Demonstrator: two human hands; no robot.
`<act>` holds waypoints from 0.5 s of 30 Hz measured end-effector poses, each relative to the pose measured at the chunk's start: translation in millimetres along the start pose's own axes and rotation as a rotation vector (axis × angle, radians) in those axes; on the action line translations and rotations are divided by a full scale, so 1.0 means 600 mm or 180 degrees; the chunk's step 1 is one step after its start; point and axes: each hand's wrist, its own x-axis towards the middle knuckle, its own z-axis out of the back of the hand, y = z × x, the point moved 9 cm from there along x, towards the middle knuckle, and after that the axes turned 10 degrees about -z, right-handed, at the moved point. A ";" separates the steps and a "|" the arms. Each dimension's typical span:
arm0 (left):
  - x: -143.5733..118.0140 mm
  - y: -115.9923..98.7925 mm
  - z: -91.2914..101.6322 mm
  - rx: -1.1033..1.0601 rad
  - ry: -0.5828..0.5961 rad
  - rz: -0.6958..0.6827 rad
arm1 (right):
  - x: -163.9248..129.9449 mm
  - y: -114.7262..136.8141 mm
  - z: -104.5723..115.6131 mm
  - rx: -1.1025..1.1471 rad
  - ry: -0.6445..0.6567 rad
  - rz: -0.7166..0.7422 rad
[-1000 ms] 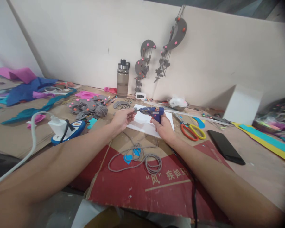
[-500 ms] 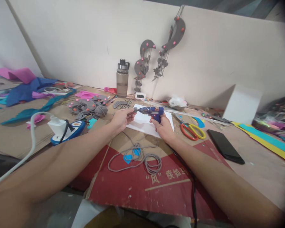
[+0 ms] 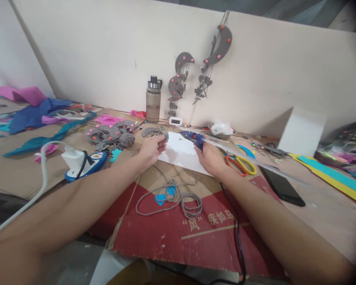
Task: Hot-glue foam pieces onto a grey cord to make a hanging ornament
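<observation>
the left hand [image 3: 150, 148] pinches a small grey felt piece [image 3: 165, 137] in its fingertips, just over the edge of a white sheet [image 3: 182, 153] on the worktop [image 3: 323, 215]; the right hand [image 3: 211, 157] is closed around a blue glue gun [image 3: 192, 138], held up over the same sheet with its tip pointing left toward the grey piece, a little apart from it; a grey cord [image 3: 178, 198] lies in loops near the arms; red and yellow scissors [image 3: 241, 165] lie just right of the right hand; a black phone [image 3: 281, 187] lies further right; a water bottle [image 3: 153, 100] stands by the wall.
</observation>
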 end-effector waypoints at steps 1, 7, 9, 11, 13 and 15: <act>0.000 0.000 0.000 0.0002 0.0006 0.0001 | 0.002 0.005 0.000 -0.0245 0.0065 0.0219; 0.002 0.001 -0.001 0.0045 0.0015 0.0004 | 0.009 -0.013 -0.007 -0.1221 0.0219 0.0521; 0.001 0.002 0.000 0.0084 0.0002 0.0020 | 0.010 -0.025 -0.007 -0.1126 0.0193 0.0303; 0.002 0.002 -0.001 0.0106 0.0020 0.0012 | 0.014 -0.040 -0.001 -0.0868 0.0126 -0.0091; 0.002 0.002 -0.003 0.0119 0.0060 -0.0007 | 0.019 -0.056 0.009 -0.0465 0.0000 -0.0545; 0.002 0.003 -0.003 0.0150 0.0076 -0.0025 | 0.022 -0.068 0.011 0.0125 -0.0016 -0.0929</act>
